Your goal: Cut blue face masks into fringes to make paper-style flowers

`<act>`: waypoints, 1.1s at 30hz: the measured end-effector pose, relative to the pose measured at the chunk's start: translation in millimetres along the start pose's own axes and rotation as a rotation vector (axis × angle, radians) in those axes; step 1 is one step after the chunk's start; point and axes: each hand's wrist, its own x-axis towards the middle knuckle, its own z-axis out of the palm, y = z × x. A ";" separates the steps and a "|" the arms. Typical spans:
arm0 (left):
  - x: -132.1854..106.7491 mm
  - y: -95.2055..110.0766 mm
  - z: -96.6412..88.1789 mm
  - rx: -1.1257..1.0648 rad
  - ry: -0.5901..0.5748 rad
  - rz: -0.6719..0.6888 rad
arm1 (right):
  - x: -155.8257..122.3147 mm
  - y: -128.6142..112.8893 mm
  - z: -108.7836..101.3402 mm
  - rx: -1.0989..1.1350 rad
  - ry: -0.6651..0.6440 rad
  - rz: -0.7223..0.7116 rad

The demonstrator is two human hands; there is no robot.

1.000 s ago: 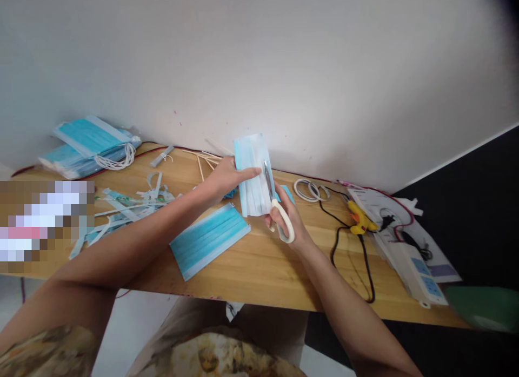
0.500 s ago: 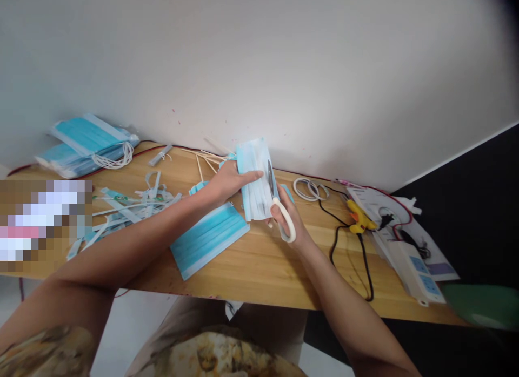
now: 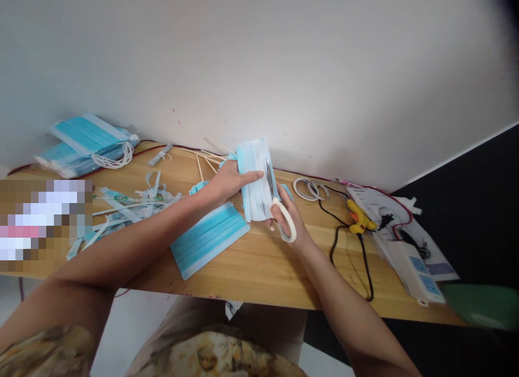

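Note:
My left hand (image 3: 227, 181) pinches a pale blue face mask (image 3: 253, 177) and holds it upright above the wooden table (image 3: 259, 263). My right hand (image 3: 288, 212) grips white-handled scissors (image 3: 279, 209), whose blades lie along the mask's right edge. Another blue mask (image 3: 208, 235) lies flat on the table just below my left wrist.
A stack of blue masks (image 3: 87, 142) sits at the far left by the wall. Cut strips and scraps (image 3: 125, 207) litter the left side, thin sticks (image 3: 205, 158) lie near the wall. White elastic loops (image 3: 310, 189), a yellow glue gun (image 3: 360, 217), a black cord (image 3: 357, 258) and a power strip (image 3: 413, 269) fill the right.
The mask and both hands have dropped slightly and shifted a little right over the second. The scissor blades have moved further up along the mask's right edge.

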 end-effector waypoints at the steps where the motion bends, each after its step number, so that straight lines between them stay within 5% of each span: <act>1: 0.1 0.0 0.0 -0.006 0.002 0.000 | 0.0 -0.6 0.2 0.004 0.002 0.005; 33: 3.4 -0.6 -4.9 0.017 0.037 0.014 | 0.3 1.3 1.0 0.021 -0.033 0.046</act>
